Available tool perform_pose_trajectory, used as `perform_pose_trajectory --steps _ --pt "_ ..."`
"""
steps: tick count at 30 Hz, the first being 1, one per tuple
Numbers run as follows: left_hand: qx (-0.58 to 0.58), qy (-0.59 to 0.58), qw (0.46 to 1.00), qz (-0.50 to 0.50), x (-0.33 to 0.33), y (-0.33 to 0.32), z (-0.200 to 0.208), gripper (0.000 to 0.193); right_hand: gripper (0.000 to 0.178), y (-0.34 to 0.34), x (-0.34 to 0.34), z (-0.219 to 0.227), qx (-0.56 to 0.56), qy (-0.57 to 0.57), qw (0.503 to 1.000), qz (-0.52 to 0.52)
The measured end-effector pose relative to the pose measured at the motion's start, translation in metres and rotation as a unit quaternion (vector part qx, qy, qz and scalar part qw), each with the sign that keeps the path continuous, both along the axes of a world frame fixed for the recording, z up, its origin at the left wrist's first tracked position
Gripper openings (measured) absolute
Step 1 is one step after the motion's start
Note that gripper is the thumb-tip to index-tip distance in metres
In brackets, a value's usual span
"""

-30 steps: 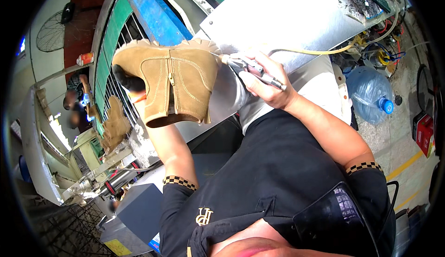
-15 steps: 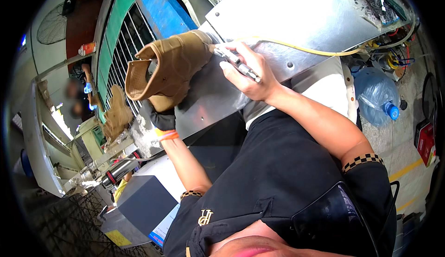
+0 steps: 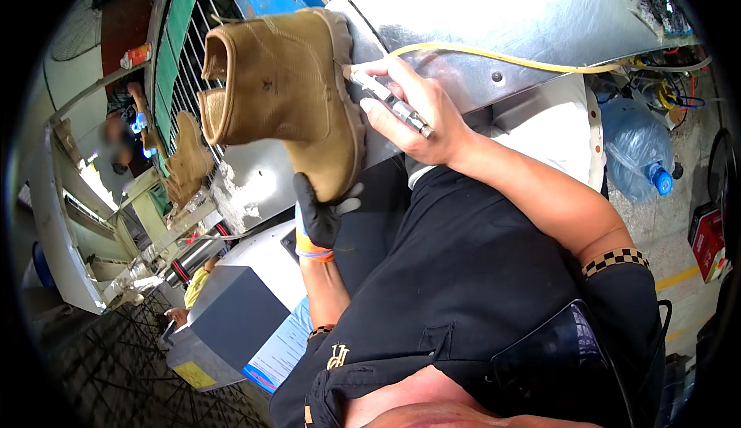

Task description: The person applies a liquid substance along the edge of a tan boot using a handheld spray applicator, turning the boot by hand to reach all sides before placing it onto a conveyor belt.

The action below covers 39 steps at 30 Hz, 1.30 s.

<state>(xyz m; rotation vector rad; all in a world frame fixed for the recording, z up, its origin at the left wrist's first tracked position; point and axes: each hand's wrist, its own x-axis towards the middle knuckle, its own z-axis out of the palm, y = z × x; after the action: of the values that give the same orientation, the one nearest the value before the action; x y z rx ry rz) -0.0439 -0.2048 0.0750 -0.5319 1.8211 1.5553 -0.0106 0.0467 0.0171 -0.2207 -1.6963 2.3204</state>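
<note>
A tan ankle boot [image 3: 285, 92] lies on its side over the metal table, its opening to the left and its sole to the right. My left hand [image 3: 320, 216], in a dark glove with pale fingertips, is closed round the boot's toe from below. In my bare right hand [image 3: 421, 115] is a slim silver pen-shaped tool [image 3: 397, 106], pinched between thumb and fingers. The tool's tip is at the sole edge near the heel; I cannot tell whether it touches.
A yellow hose [image 3: 494, 56] runs across the metal table [image 3: 525, 11] to my right hand. Another tan boot [image 3: 187, 162] stands at the left, near a green-framed wire grille [image 3: 181, 50]. A large clear blue bottle [image 3: 637, 150] lies at the right.
The boot has turned, so its side now faces up and its toe points toward me. My left hand has shifted right with the toe. The right hand still holds the tool near the sole.
</note>
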Motion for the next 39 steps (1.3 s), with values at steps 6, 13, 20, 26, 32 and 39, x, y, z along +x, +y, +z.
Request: perform_pose_trajectory --steps 6,13,20,26,32,39 --pt "0.121 -0.053 0.991 0.006 0.020 0.041 -0.008 0.079 0.038 0.008 0.018 0.002 0.005 0.004 1.000 0.008" --pt "0.202 -0.138 0.969 0.025 0.022 0.073 -0.007 0.087 0.037 0.025 0.042 0.002 0.011 -0.008 0.999 0.041" --pt "0.279 -0.205 0.936 -0.069 0.027 0.092 -0.009 0.095 0.036 0.046 0.075 0.013 0.034 -0.072 0.993 0.091" --pt "0.303 -0.254 0.911 -0.118 0.028 0.139 -0.020 0.104 0.032 0.083 0.070 0.037 0.051 -0.111 0.989 0.081" --pt "0.389 -0.196 0.888 -0.145 0.015 0.182 -0.029 0.112 0.032 0.099 0.055 0.057 -0.003 -0.123 0.990 0.063" --pt "0.519 -0.227 0.820 -0.082 -0.003 0.192 -0.052 0.104 0.031 0.074 0.055 0.028 0.217 0.006 0.975 -0.055"
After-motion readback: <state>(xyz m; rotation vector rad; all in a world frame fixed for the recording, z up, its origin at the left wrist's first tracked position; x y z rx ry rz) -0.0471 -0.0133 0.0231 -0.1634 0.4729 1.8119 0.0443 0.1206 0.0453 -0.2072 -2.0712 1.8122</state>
